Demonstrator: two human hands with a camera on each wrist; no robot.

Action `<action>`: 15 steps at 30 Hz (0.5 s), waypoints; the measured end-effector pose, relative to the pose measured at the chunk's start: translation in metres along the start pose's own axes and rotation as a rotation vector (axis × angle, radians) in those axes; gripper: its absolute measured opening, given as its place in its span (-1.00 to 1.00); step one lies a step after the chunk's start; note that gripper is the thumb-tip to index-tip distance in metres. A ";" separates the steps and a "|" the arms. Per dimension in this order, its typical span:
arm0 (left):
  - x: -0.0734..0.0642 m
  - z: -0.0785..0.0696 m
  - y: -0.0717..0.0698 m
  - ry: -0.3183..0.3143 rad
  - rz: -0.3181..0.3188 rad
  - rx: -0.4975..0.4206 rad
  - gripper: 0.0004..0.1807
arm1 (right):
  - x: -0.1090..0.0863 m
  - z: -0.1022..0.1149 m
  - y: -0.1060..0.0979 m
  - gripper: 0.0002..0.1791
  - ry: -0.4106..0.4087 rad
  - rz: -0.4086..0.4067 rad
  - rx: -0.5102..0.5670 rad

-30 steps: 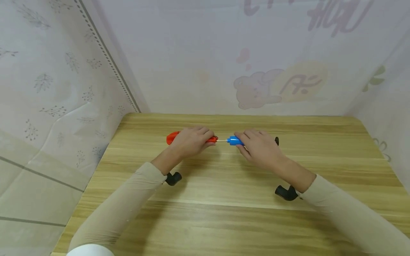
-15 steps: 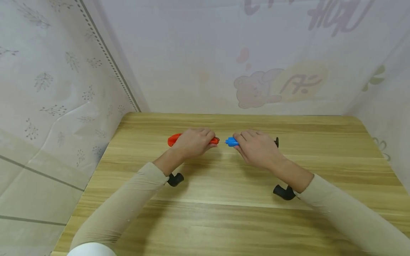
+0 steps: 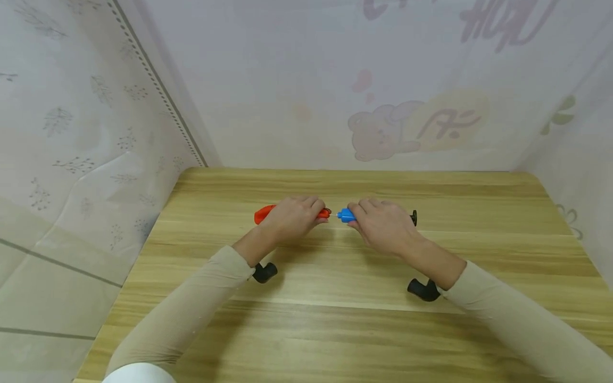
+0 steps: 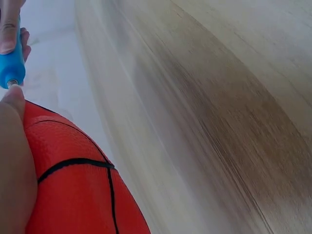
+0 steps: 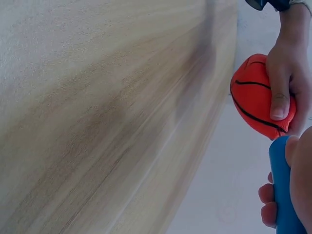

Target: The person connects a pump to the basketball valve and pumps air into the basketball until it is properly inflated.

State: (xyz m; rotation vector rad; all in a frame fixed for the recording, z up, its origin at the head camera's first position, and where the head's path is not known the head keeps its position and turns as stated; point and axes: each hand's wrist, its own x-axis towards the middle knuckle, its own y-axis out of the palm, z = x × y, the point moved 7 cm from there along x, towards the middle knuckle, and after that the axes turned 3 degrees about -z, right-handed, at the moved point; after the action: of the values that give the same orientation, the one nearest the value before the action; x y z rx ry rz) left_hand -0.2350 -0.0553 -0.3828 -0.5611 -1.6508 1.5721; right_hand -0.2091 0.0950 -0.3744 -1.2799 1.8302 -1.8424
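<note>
I'm seeing less thin metal needle (image 3: 333,215) now, likely seating; left hand (image 3: 293,219) gripping red black-lined rubber ball (image 5: 251,97), right hand (image 3: 385,226) clasping blue cylindrical pump (image 3: 346,215).

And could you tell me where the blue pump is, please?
In the head view, the blue pump is in the right hand, right of the red ball in the left hand.

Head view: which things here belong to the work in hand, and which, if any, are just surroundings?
In the work, it seems:
Red ball with black lines, gripped by the left hand
Blue pump, gripped by the right hand
Thin needle between them

Apparently just surroundings:
Wooden table
Printed wall covering
Black fittings by the wrists
</note>
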 end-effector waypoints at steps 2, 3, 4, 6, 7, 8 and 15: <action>0.000 -0.001 0.001 0.000 0.013 -0.005 -0.67 | 0.000 0.001 0.000 -0.58 -0.006 0.006 -0.007; 0.000 -0.002 0.001 0.002 0.017 -0.005 -0.66 | 0.000 0.001 0.001 -0.58 -0.009 0.009 -0.012; 0.000 -0.003 0.001 0.004 0.022 -0.007 -0.66 | 0.000 0.001 0.001 -0.58 -0.012 0.010 -0.014; 0.000 -0.004 0.002 0.007 0.028 -0.006 -0.65 | 0.000 0.002 0.001 -0.57 -0.013 0.014 -0.015; 0.000 -0.005 0.002 0.008 0.030 -0.009 -0.65 | 0.000 0.002 0.001 -0.57 -0.014 0.013 -0.016; 0.000 -0.005 0.002 0.009 0.031 -0.013 -0.65 | 0.000 0.003 0.001 -0.56 -0.015 0.011 -0.014; 0.003 -0.010 0.002 0.024 0.033 -0.027 -0.65 | -0.002 0.003 0.002 -0.57 -0.007 0.015 -0.006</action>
State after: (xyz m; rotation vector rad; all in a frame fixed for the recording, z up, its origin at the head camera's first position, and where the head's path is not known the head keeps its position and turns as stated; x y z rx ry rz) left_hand -0.2294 -0.0467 -0.3850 -0.6222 -1.6549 1.5629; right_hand -0.2069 0.0936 -0.3775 -1.2693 1.8380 -1.8232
